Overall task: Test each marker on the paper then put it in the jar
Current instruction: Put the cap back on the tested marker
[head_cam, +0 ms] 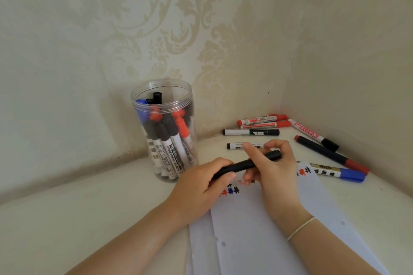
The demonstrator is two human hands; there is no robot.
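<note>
A black marker [242,166] lies nearly level between both hands, just above the white paper [257,230]. My left hand [201,187] grips its left end. My right hand [272,169] holds its right end with thumb and fingers. The paper carries small red, blue and black test marks [230,191] partly hidden by the hands. The clear plastic jar [164,131] stands open behind and left of my left hand, holding several black, red and blue markers.
Several loose markers lie at the back right corner: red ones [263,121], a black-capped one [251,132], a long black-and-red one [330,154], a blue-capped one [339,173]. Patterned walls close the corner behind and to the right.
</note>
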